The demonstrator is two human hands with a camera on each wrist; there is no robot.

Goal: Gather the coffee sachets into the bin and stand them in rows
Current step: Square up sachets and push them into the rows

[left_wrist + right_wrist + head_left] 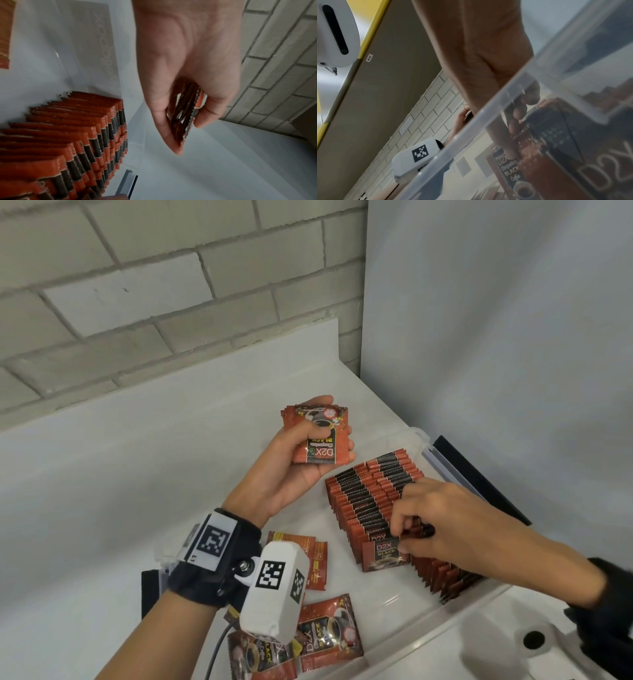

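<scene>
My left hand (308,453) is raised above the clear plastic bin (424,445) and grips a small stack of red and black coffee sachets (320,436); the left wrist view shows the stack (187,115) edge-on between thumb and fingers. Inside the bin, rows of sachets (373,494) stand upright. My right hand (411,529) reaches into the bin from the right, its curled fingers on the tops of the front sachets, right behind one sachet (385,556) that faces me. In the right wrist view those fingers (518,113) show through the bin wall (471,128).
Several loose sachets (329,635) lie flat on the bin floor at the near left. A tiled wall (137,285) runs behind the white counter (102,474). A sink (534,642) with a drain hole sits at the lower right. A dark edge (479,477) borders the bin's far side.
</scene>
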